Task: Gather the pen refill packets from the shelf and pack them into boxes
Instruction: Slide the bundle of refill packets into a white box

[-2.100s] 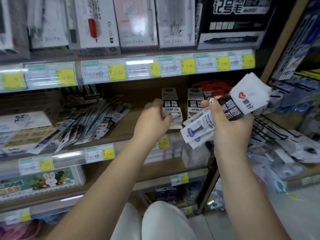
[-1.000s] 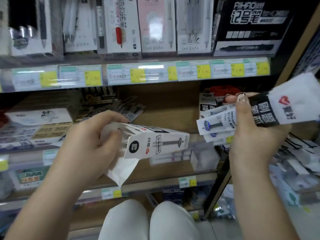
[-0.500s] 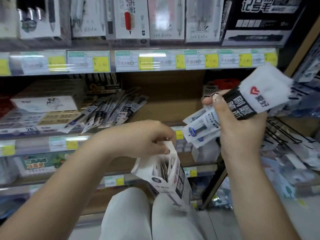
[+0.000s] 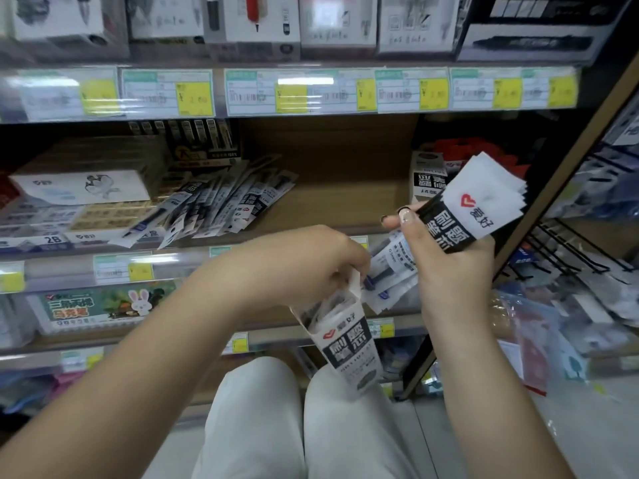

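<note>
My left hand (image 4: 297, 267) grips the open top flap of a white and black refill box (image 4: 349, 344), held upright above my knees with packets showing inside. My right hand (image 4: 449, 261) holds a bundle of pen refill packets (image 4: 473, 209), black and white with a red heart logo; their lower ends (image 4: 390, 271) reach down beside the box's opening. A fan of several loose refill packets (image 4: 221, 202) lies on the middle shelf (image 4: 339, 205). Another matching box (image 4: 427, 178) stands at the shelf's right, behind the bundle.
Boxes of pens line the top shelf above a row of yellow price tags (image 4: 290, 95). Flat stationery boxes (image 4: 79, 188) sit at the left of the middle shelf. A wooden upright (image 4: 567, 160) and a black wire rack (image 4: 567, 250) of bagged goods stand to the right.
My left hand took a box from the shelf, brought it down over my knees and opened its top. My right hand lowered the bundle, bringing its lower ends close to the box's opening.
</note>
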The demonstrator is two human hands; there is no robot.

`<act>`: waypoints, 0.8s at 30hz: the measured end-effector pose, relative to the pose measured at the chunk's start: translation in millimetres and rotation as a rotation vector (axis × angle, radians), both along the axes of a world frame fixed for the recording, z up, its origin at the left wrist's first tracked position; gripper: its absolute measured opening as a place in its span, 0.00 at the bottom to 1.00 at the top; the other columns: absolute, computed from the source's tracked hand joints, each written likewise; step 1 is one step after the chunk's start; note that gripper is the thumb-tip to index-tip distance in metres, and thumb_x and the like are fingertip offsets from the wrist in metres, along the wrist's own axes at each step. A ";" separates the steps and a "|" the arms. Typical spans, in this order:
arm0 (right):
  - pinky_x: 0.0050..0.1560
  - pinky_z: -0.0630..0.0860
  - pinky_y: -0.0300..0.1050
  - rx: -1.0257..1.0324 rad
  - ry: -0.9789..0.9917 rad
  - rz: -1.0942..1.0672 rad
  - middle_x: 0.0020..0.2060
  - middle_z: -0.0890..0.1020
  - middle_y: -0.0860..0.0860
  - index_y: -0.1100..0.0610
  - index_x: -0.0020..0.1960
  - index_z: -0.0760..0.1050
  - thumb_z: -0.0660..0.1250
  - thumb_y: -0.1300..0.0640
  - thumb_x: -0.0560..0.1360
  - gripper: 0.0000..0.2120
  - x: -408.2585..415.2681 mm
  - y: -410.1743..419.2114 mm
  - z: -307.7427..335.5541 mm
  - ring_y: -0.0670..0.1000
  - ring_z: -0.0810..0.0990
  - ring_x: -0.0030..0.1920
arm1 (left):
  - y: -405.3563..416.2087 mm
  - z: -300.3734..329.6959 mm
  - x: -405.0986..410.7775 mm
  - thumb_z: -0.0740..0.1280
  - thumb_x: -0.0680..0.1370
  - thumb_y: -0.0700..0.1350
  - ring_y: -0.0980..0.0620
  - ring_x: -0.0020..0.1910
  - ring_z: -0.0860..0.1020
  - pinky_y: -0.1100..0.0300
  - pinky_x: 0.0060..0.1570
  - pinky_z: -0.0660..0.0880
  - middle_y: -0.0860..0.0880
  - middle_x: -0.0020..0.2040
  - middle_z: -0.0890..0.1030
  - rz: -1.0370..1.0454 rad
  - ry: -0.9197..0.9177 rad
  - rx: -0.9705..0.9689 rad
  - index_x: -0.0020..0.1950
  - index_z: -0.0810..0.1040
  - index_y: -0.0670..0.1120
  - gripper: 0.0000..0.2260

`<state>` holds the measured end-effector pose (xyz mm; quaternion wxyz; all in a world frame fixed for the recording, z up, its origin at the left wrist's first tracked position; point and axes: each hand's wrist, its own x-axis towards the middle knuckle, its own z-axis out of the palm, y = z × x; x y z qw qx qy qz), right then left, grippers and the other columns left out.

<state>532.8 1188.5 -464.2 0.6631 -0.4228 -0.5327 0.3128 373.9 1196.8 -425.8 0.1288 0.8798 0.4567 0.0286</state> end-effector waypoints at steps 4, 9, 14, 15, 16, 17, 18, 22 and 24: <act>0.51 0.80 0.54 -0.022 0.030 -0.005 0.37 0.85 0.47 0.39 0.37 0.80 0.69 0.55 0.72 0.11 -3.3 3.1 -4.2 0.49 0.84 0.44 | 3.2 -1.5 7.9 0.62 0.76 0.37 0.56 0.43 0.74 0.55 0.46 0.76 0.59 0.40 0.73 -0.018 0.120 -0.072 0.53 0.78 0.56 0.15; 0.51 0.80 0.55 -0.088 0.089 -0.002 0.36 0.85 0.47 0.41 0.35 0.81 0.70 0.55 0.70 0.09 -3.1 3.4 -14.3 0.51 0.84 0.43 | 5.9 -23.2 10.8 0.63 0.74 0.38 0.49 0.49 0.76 0.51 0.50 0.73 0.51 0.50 0.77 -0.041 -0.010 -0.101 0.52 0.79 0.52 0.12; 0.46 0.79 0.45 -0.090 0.089 -0.023 0.35 0.85 0.45 0.40 0.35 0.81 0.70 0.59 0.73 0.15 3.0 0.6 -14.2 0.48 0.84 0.40 | 2.0 -49.1 4.4 0.63 0.74 0.39 0.56 0.40 0.71 0.62 0.37 0.70 0.54 0.54 0.71 0.067 -0.190 0.218 0.55 0.72 0.52 0.12; 0.44 0.79 0.42 -0.091 0.103 -0.024 0.34 0.85 0.44 0.40 0.34 0.81 0.69 0.60 0.74 0.17 3.4 0.6 -14.0 0.47 0.84 0.39 | 1.4 -53.1 3.0 0.64 0.73 0.39 0.56 0.39 0.68 0.68 0.35 0.66 0.53 0.53 0.71 0.064 -0.228 0.294 0.53 0.71 0.50 0.11; 0.42 0.78 0.40 -0.089 0.110 -0.024 0.34 0.85 0.44 0.40 0.34 0.81 0.69 0.61 0.74 0.18 4.1 1.1 -14.8 0.46 0.83 0.38 | 1.3 -56.2 1.5 0.66 0.72 0.39 0.55 0.40 0.68 0.68 0.37 0.65 0.51 0.51 0.72 0.055 -0.259 0.360 0.51 0.70 0.48 0.10; 0.41 0.78 0.39 -0.089 0.112 -0.025 0.33 0.84 0.44 0.41 0.34 0.81 0.68 0.62 0.74 0.18 4.1 1.6 -14.8 0.45 0.83 0.37 | 1.3 -59.0 0.3 0.68 0.70 0.40 0.53 0.41 0.70 0.65 0.40 0.65 0.50 0.49 0.73 0.044 -0.284 0.427 0.48 0.69 0.47 0.11; 0.40 0.78 0.38 -0.089 0.114 -0.025 0.33 0.84 0.44 0.41 0.33 0.81 0.68 0.62 0.75 0.18 3.5 1.4 -13.7 0.45 0.83 0.37 | 0.6 -61.6 -0.3 0.70 0.69 0.42 0.51 0.43 0.71 0.61 0.43 0.66 0.49 0.48 0.74 0.043 -0.301 0.495 0.45 0.69 0.46 0.11; 0.45 0.79 0.46 -0.085 0.108 -0.037 0.33 0.84 0.44 0.38 0.35 0.81 0.67 0.62 0.75 0.20 5.4 3.0 -12.7 0.48 0.83 0.40 | -2.5 -74.1 -0.1 0.68 0.71 0.50 0.50 0.48 0.71 0.60 0.46 0.62 0.45 0.50 0.78 0.092 -0.362 0.640 0.36 0.70 0.45 0.11; 0.50 0.80 0.54 -0.076 0.112 -0.046 0.34 0.84 0.45 0.39 0.36 0.81 0.68 0.60 0.75 0.17 8.8 4.2 -14.0 0.53 0.83 0.42 | -5.4 -81.5 0.0 0.67 0.73 0.52 0.48 0.53 0.72 0.59 0.51 0.64 0.43 0.51 0.79 0.117 -0.425 0.617 0.32 0.73 0.43 0.15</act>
